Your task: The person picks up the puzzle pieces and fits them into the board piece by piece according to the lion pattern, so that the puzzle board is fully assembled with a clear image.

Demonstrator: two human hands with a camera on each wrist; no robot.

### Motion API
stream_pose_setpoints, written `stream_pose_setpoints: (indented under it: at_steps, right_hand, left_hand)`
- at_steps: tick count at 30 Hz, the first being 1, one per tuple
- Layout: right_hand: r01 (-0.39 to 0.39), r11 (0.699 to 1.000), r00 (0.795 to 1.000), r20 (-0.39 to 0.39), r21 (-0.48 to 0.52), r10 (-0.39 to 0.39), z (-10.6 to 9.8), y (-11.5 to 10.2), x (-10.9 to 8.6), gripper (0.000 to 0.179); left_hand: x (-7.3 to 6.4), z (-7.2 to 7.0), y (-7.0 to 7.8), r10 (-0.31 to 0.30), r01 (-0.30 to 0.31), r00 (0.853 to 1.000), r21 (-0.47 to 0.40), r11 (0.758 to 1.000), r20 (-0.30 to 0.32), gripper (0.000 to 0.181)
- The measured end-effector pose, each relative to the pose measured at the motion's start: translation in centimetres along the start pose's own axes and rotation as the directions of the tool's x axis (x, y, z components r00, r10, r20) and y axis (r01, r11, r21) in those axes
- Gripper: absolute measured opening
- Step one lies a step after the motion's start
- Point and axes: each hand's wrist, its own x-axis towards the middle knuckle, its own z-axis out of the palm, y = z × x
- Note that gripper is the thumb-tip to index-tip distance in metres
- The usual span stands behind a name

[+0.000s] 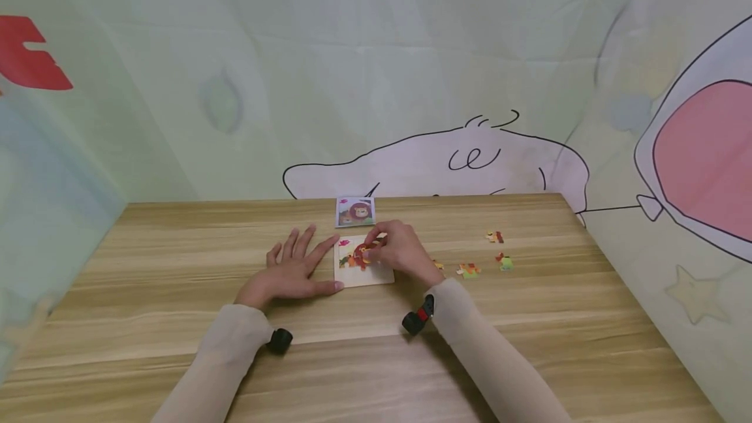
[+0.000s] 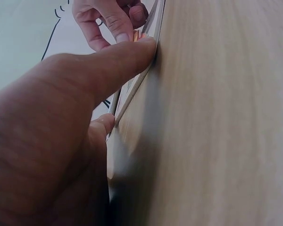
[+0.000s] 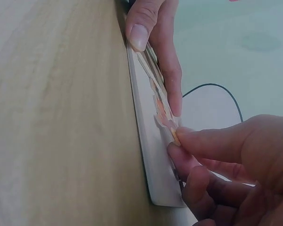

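Fitting a puzzle piece [image 1: 369, 254] into the puzzle board [image 1: 376, 276] at mid-desk, the right hand [image 1: 399, 253] is pinching it while the left hand [image 1: 290, 273], fingers spread, is steadying the board's left edge; pressing it flush seems next.

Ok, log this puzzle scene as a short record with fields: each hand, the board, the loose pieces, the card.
left hand: flat on the table, fingers spread, thumb and index finger against the puzzle board's left edge
right hand: pinches a puzzle piece on the board
puzzle board: white square, partly filled, lying flat
loose pieces: several scattered to the right of the board
picture card: lion image, behind the board
table: light wood grain
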Motion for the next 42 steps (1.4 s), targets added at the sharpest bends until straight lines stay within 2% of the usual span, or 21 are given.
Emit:
stream_pose_setpoints:
  at_steps: [13, 21, 34, 42]
  right_hand:
    - [-0.003, 0.996, 1.000, 0.002, -0.085, 0.003, 0.09, -0.71, 0.21, 0.015]
    - [-0.033, 0.997, 0.999, -0.001, -0.068, 0.033, 0.29, -0.70, 0.07, 0.017]
    - [-0.018, 0.999, 1.000, -0.022, -0.039, 0.018, 0.52, -0.42, -0.08, 0.018]
    - [-0.001, 1.000, 0.999, -0.049, -0.013, 0.001, -0.39, 0.23, -0.54, 0.023]
  left_hand:
    - [0.19, 0.16, 0.02, -0.012, 0.012, 1.000, 0.014, 1.000, 0.009, 0.104]
    - [0.24, 0.20, -0.09, -0.006, 0.006, 1.000, 0.008, 1.000, 0.002, 0.104]
    - [0.64, 0.49, -0.64, -0.010, 0.010, 1.000, 0.007, 1.000, 0.001, 0.104]
    - [0.46, 0.36, -0.28, -0.010, 0.010, 1.000, 0.011, 1.000, 0.006, 0.102]
